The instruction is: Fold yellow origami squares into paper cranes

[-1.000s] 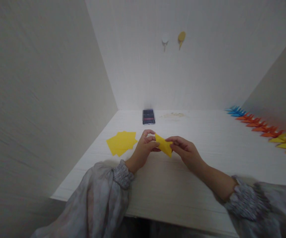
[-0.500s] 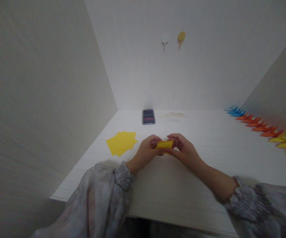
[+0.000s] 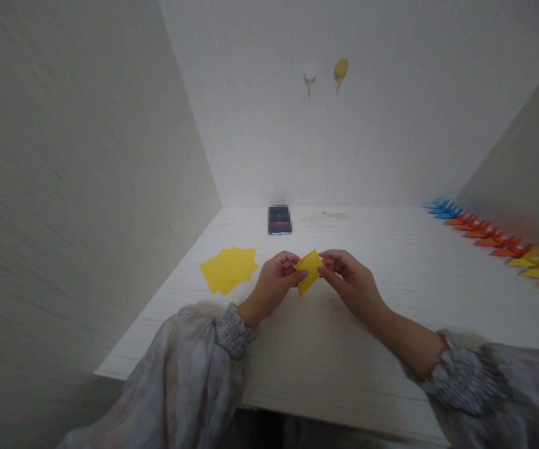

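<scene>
Between my two hands, above the white table, is a small piece of folded yellow paper (image 3: 310, 269), kite-like in outline and pointing down. My left hand (image 3: 279, 280) pinches its left side, thumb on the front face; a ring shows on one finger. On the opposite side, my right hand (image 3: 349, 275) grips the right corner between thumb and fingers. Some fingertips are hidden behind the paper. Left of my left hand lies a fanned stack of yellow paper sheets (image 3: 228, 269).
A row of folded paper figures (image 3: 493, 237) in blue, orange-red and yellow runs along the table's right side. A dark blurred object (image 3: 279, 219) rests near the back wall. Two hooks, one white (image 3: 310, 73) and one yellow (image 3: 341, 68), are on that wall. Side walls enclose the table (image 3: 334, 368).
The folded paper has been turned: it was seen as a narrow horizontal strip, and now its broad face shows with a point downward. Both hands stay in nearly the same place.
</scene>
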`<state>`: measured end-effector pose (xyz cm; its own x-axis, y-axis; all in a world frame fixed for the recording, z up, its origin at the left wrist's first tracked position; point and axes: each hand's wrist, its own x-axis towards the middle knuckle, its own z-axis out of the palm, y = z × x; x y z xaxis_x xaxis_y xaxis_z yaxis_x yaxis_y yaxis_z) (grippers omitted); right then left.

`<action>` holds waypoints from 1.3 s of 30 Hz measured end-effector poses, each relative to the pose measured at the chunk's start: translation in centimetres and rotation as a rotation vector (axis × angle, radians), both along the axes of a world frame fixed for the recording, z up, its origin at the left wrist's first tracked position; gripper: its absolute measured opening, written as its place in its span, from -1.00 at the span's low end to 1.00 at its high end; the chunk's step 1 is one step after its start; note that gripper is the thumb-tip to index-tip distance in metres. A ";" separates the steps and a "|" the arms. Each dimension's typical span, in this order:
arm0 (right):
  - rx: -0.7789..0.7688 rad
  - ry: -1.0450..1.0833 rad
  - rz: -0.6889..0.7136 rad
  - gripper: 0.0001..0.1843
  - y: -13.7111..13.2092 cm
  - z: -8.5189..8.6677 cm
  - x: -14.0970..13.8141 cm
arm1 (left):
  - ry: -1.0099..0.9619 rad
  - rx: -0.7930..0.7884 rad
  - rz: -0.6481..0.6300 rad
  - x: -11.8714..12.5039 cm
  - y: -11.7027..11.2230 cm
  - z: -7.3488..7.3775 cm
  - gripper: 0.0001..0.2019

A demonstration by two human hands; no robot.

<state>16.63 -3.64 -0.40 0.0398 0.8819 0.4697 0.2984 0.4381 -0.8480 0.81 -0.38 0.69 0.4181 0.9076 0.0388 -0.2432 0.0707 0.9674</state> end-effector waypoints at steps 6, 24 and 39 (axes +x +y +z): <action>0.093 -0.174 -0.086 -0.81 -0.3 0.7 -0.1 | -0.019 0.047 0.008 0.1 0.1 0.0 -0.71; 0.120 -0.277 -0.083 -0.88 -0.4 0.8 -0.1 | -0.002 0.061 0.002 0.0 0.1 -0.2 -0.69; 0.239 -0.334 0.036 -0.80 -0.6 1.3 -0.4 | -0.093 0.010 -0.056 0.0 0.0 0.1 -0.57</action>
<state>16.23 -4.28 0.94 -0.1784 0.7444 0.6434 0.5212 0.6261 -0.5799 0.78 -0.34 0.81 0.4620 0.8824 0.0890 -0.3281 0.0768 0.9415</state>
